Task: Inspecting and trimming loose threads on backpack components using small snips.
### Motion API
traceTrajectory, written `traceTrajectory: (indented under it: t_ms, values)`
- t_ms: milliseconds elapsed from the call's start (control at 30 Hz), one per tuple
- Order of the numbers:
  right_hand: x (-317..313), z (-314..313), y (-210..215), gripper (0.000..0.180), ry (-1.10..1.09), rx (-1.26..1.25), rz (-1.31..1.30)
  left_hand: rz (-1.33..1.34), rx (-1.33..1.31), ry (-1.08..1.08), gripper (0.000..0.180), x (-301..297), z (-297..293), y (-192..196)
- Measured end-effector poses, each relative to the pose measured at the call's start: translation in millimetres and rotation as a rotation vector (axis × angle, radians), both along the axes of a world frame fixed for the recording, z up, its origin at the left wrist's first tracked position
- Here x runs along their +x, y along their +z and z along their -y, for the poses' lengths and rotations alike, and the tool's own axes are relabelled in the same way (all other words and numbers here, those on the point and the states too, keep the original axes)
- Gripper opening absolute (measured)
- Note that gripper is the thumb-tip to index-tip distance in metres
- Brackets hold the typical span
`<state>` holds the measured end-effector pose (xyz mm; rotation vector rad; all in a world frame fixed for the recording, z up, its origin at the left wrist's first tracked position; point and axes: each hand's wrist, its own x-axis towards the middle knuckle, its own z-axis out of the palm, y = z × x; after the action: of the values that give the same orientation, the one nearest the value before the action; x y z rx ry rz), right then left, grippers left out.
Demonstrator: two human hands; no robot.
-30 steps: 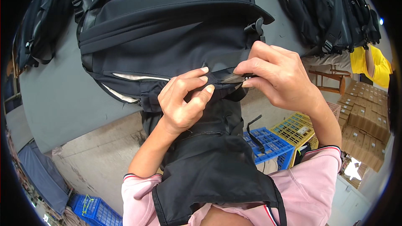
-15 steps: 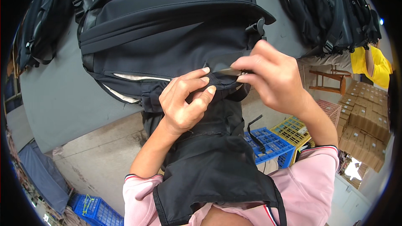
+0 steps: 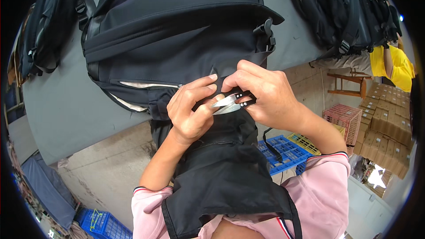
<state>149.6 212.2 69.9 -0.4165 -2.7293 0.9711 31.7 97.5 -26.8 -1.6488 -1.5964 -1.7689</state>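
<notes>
A large black backpack [image 3: 172,31] lies on the grey table, its side toward me and a pale-lined zipper slit [image 3: 148,84] partly gaping. My left hand [image 3: 188,113] is closed on the backpack's near edge, fingers bent and thumb pressing close to the fingertips. Held in my right hand [image 3: 268,95] is a pair of thread snips [image 3: 228,105] with silver blades and black handles. The blades point left, slightly parted, just by my left thumb. My right index finger reaches the backpack's fabric; what lies under the fingertips is hidden.
More black backpacks lie at the far left [image 3: 48,26] and far right [image 3: 341,13] of the grey table [image 3: 66,119]. Blue [image 3: 283,152], yellow and pink crates stand below right, near stacked cartons [image 3: 385,128]. A person in yellow [image 3: 394,68] is beyond a wooden stool [image 3: 347,84].
My right hand has moved down and left, and the snips' blades now show beside my left thumb. My left hand keeps its hold at the backpack's edge.
</notes>
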Motion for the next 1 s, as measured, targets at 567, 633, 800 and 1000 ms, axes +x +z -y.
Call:
traceTrajectory:
  t_ms: [567, 633, 800, 1000]
  values:
    - [36.7, 9.0, 2.2, 0.020, -0.464, -0.286, -0.061, -0.035, -0.014, 0.025, 0.020, 3.9, -0.7, 0.9]
    - [41.2, 7.6, 0.3, 0.021, -0.393, -0.115, -0.077, -0.041, -0.015, 0.027, 0.020, 3.7, 0.6, 1.9]
    - [37.9, 7.9, 4.2, 0.025, -0.240, 0.200, -0.085, -0.034, -0.081, -0.028, 0.024, 4.0, 3.1, 5.4]
    - [29.8, 5.6, 10.7, 0.029, -0.097, 0.451, -0.080, -0.042, -0.028, 0.015, 0.018, 4.3, -0.2, 4.5]
